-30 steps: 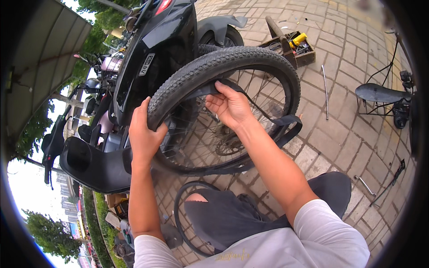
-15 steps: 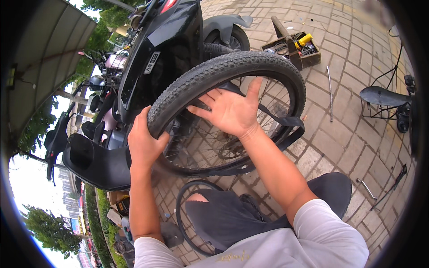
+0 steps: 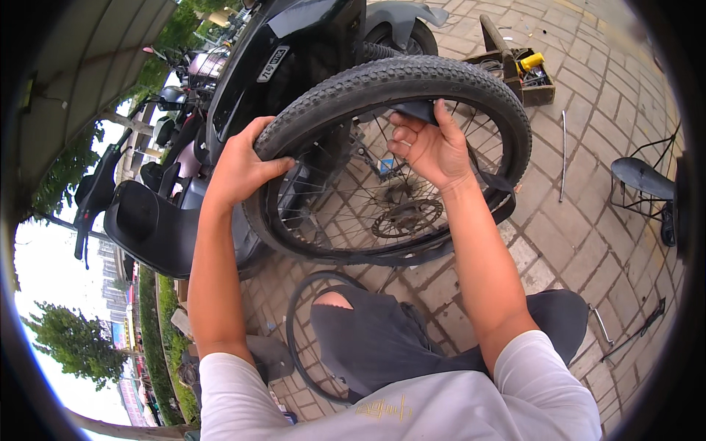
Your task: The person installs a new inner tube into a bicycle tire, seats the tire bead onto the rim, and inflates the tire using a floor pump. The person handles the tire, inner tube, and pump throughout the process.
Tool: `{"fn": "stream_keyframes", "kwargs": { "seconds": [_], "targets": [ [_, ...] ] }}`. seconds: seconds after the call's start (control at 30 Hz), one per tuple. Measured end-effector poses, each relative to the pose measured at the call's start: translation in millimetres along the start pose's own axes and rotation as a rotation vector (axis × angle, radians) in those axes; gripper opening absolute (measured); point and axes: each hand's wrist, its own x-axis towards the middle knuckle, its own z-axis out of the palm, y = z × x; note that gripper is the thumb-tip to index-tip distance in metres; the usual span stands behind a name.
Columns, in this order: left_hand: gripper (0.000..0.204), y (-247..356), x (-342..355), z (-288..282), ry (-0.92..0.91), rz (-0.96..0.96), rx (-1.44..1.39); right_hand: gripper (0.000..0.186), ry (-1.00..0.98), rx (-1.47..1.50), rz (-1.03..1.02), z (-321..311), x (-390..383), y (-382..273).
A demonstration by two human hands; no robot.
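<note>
A bicycle wheel with a knobbly black tyre (image 3: 401, 70) stands tilted before me; its spokes and brake disc (image 3: 409, 219) show. My left hand (image 3: 243, 165) is wrapped round the tyre and rim at the left, thumb on the inner side. Inside the upper rim, my right hand (image 3: 437, 156) has its palm turned up and its fingers curled. Between its thumb and fingers is a flat, black inner tube (image 3: 418, 110), partly hidden by the rim. A slack loop of the tube hangs out of the wheel at the right, beyond my right wrist.
A black scooter (image 3: 309, 44) stands close behind the wheel. At the back right is a wooden toolbox (image 3: 540, 94) with a yellow-handled tool. A long metal rod (image 3: 564, 158), a wrench (image 3: 601, 323) and a small stool (image 3: 640, 178) are to the right. A black hose-like loop (image 3: 292, 338) lies by my knee.
My right hand has moved from spread open to curled fingers with the inner tube between them. My left hand still grips the tyre. The wheel appears higher and further right in view.
</note>
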Motion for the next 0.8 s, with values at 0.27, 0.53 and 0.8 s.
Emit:
{"fn": "stream_keyframes", "kwargs": {
  "seconds": [0.27,0.53,0.8],
  "targets": [
    [0.062,3.4,8.6,-4.8,-0.03,-0.018,-0.012,0.032,0.052,0.086,-0.08,-15.2,-25.0,-32.4],
    [0.055,10.4,-8.2,10.8,0.286,0.146,0.07,0.024,0.255,0.006,-0.221,21.0,4.0,-51.0],
    [0.06,-62.4,-59.8,63.5,0.592,0.016,-0.06,0.023,0.142,-0.251,-0.163,113.9,29.5,-26.2]
  ]
}}
